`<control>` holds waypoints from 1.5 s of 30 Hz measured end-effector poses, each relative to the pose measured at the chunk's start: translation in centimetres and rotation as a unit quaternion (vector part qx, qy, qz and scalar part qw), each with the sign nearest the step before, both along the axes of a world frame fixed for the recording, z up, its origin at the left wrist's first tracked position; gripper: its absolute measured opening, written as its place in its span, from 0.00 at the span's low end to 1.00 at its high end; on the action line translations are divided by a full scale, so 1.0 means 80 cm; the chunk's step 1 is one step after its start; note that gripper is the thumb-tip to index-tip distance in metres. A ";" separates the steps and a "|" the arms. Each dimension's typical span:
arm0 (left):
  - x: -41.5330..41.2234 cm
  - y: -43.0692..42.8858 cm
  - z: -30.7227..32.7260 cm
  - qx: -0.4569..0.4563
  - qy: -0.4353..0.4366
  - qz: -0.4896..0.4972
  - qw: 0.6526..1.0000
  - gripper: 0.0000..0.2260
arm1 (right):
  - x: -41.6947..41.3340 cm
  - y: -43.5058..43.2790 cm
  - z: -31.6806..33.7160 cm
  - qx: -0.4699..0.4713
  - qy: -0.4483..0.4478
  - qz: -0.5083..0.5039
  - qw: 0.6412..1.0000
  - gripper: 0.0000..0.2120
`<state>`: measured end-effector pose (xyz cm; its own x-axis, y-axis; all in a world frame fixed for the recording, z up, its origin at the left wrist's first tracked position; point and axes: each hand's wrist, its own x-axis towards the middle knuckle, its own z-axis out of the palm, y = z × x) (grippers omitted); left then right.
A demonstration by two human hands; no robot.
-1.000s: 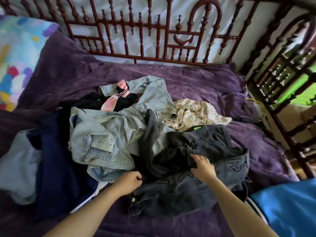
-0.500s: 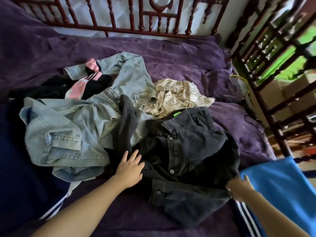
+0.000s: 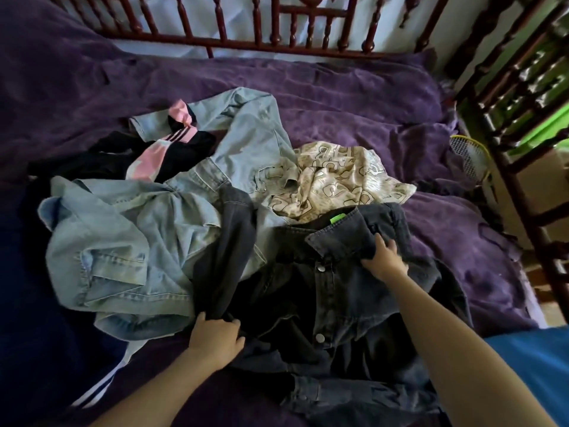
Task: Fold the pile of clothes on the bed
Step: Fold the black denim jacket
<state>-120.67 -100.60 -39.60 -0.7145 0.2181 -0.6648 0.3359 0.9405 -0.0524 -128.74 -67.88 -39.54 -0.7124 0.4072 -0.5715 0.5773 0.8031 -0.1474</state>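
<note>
A dark grey denim jacket (image 3: 335, 303) lies front-up on the purple bedcover, snaps showing, with a green tag at its collar. My left hand (image 3: 215, 337) grips the jacket's left sleeve near the bed's front. My right hand (image 3: 383, 260) grips the fabric just under the collar on the right. To the left lies a crumpled light blue denim jacket (image 3: 129, 238). Behind are a beige patterned top (image 3: 338, 180) and a black and pink garment (image 3: 154, 155).
A dark navy garment with white stripes (image 3: 46, 318) lies at the left. Blue cloth (image 3: 535, 365) fills the lower right corner. A dark red wooden bed rail (image 3: 277, 47) runs along the back and right side. A badminton racket (image 3: 471, 155) leans by the right rail.
My right hand went from the jacket's lower right edge up to its collar. My left hand, flat on the cloth before, now grips the sleeve. The camera moved closer.
</note>
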 end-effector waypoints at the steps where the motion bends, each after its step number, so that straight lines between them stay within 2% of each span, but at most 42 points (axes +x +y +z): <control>1: 0.000 -0.003 -0.002 0.003 0.000 0.012 1.000 0.19 | 0.004 -0.002 -0.006 -0.001 -0.009 -0.020 1.000 0.39; 5: 0.006 -0.010 -0.009 0.009 -0.019 0.046 0.999 0.19 | 0.025 -0.007 -0.012 0.039 -0.017 -0.005 0.999 0.42; 10: 0.006 0.014 0.002 0.012 0.020 0.015 1.000 0.17 | 0.041 -0.004 0.019 0.015 0.019 -0.045 0.999 0.31; 12: 0.002 0.026 0.014 0.026 0.058 -0.014 0.998 0.18 | 0.053 -0.005 0.032 -0.037 0.070 -0.092 0.993 0.29; 14: -0.003 0.034 0.024 0.064 0.087 -0.028 0.994 0.19 | 0.067 -0.009 0.054 -0.076 0.145 -0.123 0.979 0.21; 16: -0.007 0.038 0.035 0.128 0.094 -0.005 0.987 0.21 | 0.079 -0.021 0.088 -0.039 0.191 -0.092 0.977 0.15; 18: -0.010 0.037 0.046 0.179 0.080 0.022 0.980 0.22 | 0.093 -0.039 0.123 0.034 0.222 -0.002 0.974 0.14; 20: -0.010 0.033 0.059 0.230 0.072 0.043 0.970 0.24 | 0.109 -0.061 0.156 0.084 0.312 0.081 0.943 0.12; 22: -0.009 0.024 0.073 0.291 0.072 0.068 0.952 0.25 | 0.125 -0.079 0.186 0.077 0.409 0.145 0.897 0.09; 24: -0.012 0.013 0.086 0.358 0.057 0.100 0.927 0.27 | 0.140 -0.098 0.222 0.030 0.436 0.177 0.882 0.08; 26: -0.021 0.002 0.100 0.426 0.042 0.129 0.895 0.35 | 0.152 -0.115 0.257 0.003 0.460 0.194 0.867 0.10; 29: -0.041 -0.010 0.112 0.524 0.017 0.175 0.833 0.47 | 0.166 -0.136 0.313 -0.076 0.533 0.150 0.830 0.03; 32: -0.041 -0.021 0.159 0.568 0.004 0.190 0.801 0.60 | 0.177 -0.154 0.379 -0.187 0.617 0.053 0.763 0.19; 34: -0.035 -0.022 0.193 0.575 -0.015 0.150 0.804 0.63 | 0.184 -0.162 0.422 -0.218 0.661 0.007 0.718 0.21; 36: -0.032 -0.017 0.222 0.586 -0.047 0.100 0.802 0.60 | 0.191 -0.169 0.463 -0.232 0.704 -0.029 0.671 0.18; 38: -0.032 -0.005 0.249 0.603 -0.066 0.075 0.791 0.49 | 0.200 -0.171 0.500 -0.246 0.739 -0.062 0.624 0.14; 41: -0.029 0.022 0.281 0.628 -0.067 0.036 0.774 0.35 | 0.224 -0.179 0.548 -0.276 0.764 -0.079 0.578 0.12; 45: -0.017 0.053 0.322 0.696 -0.152 0.059 0.699 0.29 | 0.258 -0.188 0.590 -0.348 0.765 -0.093 0.534 0.11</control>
